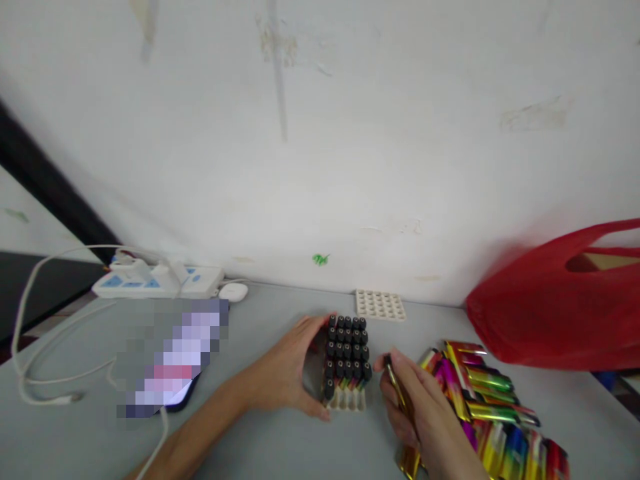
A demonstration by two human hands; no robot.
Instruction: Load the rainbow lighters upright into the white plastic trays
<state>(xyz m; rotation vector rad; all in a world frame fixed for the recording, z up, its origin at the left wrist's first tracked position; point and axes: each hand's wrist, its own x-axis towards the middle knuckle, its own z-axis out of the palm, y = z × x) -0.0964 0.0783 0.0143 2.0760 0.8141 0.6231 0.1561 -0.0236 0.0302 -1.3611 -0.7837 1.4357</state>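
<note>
My left hand (290, 367) curves round the left side of a white rack (349, 400), fingers at its back and thumb at its front corner. In the rack stand several lighters (349, 350) upright in rows, their black tops up. Several cells at the front hold none. Just right of the rack, my right hand (413, 393) is closed on a gold lighter (397, 387), its black end pointing up and away. Beside and partly under that hand lies a pile of shiny multicoloured lighters (493, 393), some overlapping.
Against the wall lies a white perforated plate (380, 304). A red plastic bag (555, 300) stands at the right edge. On the left are a phone (183, 393), its screen blurred, a white power strip (200, 283), a white earbud-like case (233, 292) and a loose white cable (55, 400).
</note>
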